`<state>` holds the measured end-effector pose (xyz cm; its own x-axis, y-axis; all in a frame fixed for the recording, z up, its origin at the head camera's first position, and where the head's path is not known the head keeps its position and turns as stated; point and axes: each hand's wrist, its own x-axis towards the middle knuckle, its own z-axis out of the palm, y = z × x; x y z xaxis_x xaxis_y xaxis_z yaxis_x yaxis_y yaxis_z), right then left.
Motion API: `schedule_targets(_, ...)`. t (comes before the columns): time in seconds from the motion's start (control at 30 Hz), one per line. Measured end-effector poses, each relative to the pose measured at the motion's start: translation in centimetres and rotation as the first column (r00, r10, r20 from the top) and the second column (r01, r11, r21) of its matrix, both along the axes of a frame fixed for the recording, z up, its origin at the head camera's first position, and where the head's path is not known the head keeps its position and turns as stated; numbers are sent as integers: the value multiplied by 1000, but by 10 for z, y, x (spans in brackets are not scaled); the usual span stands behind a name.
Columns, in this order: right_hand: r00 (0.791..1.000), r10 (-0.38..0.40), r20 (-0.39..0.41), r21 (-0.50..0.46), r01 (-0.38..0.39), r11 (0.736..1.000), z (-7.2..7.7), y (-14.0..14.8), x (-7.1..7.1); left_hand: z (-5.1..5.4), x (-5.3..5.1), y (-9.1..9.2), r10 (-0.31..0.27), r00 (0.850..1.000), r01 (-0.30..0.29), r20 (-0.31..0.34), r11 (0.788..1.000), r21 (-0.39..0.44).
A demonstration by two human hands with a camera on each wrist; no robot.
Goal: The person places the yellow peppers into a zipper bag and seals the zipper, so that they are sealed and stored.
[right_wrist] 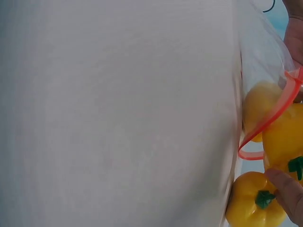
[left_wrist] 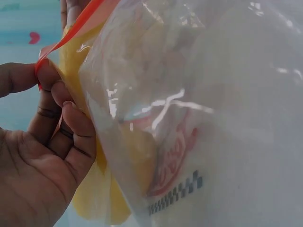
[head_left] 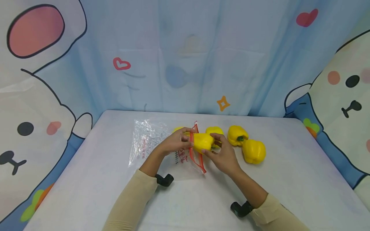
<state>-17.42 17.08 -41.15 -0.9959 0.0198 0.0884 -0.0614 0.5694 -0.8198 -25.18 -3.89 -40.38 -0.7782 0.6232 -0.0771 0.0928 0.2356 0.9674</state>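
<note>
Left hand (head_left: 177,141) is pinching the bag (head_left: 156,136) at its opening; right hand (head_left: 224,157) is gripping the yellow pepper (head_left: 202,142) at the bag's mouth; loading is apparently proceeding, the next move probably calling for pushing it inside.

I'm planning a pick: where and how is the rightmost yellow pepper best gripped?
Probably grip the rightmost yellow pepper across its broad, rounded body, coming from the right: that flank is exposed, while the neighbouring pepper crowds its far-left side.
</note>
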Motion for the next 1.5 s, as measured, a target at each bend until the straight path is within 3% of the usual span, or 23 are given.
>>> schedule_targets(0.47,1000,-22,8,87,21,996,-2,-9,-5,0,-1,-4,-14,1000,14,4,999,35)
schedule_targets(0.8,999,21,-26,168,-17,986,-2,-15,-10,1,-1,-5,-38,999,36,18,997,75)
schedule_targets(1.03,999,48,11,217,-49,975,-3,-18,-15,3,1,-5,-91,996,88,24,991,98)
schedule_targets(1.5,991,55,123,78,-65,995,-10,-19,-29,2,-1,-8,-96,995,92,37,991,93)
